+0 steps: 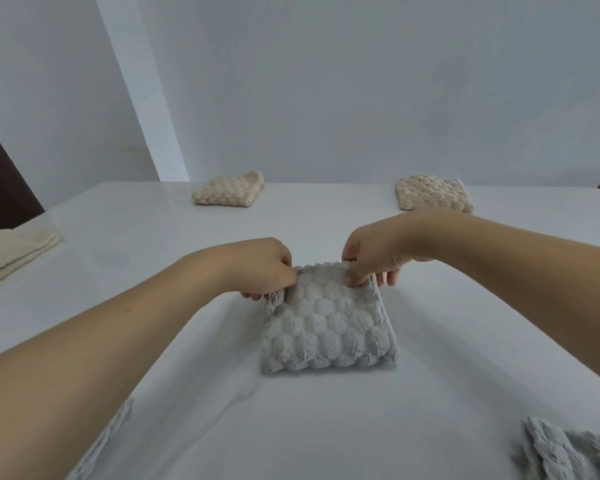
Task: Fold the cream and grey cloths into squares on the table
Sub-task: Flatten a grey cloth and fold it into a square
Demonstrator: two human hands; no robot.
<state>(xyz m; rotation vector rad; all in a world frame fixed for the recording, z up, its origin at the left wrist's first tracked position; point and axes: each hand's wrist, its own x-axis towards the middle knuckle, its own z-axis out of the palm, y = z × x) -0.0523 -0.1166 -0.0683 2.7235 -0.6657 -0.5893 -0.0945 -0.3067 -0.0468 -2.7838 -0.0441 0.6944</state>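
Observation:
A grey bubble-textured cloth [326, 327] lies folded into a thick square at the middle of the white table [326, 427]. My left hand [264, 268] pinches its far left corner. My right hand [371, 258] grips its far right corner, thumb on top. Two folded cream cloths rest at the table's far edge, one at the left [227, 188] and one at the right [433, 194]. A paler cream cloth [13, 252] lies folded at the far left.
A crumpled grey cloth [568, 452] lies at the near right corner. Another grey cloth [104, 441] shows under my left forearm at the near left. A white wall stands behind the table.

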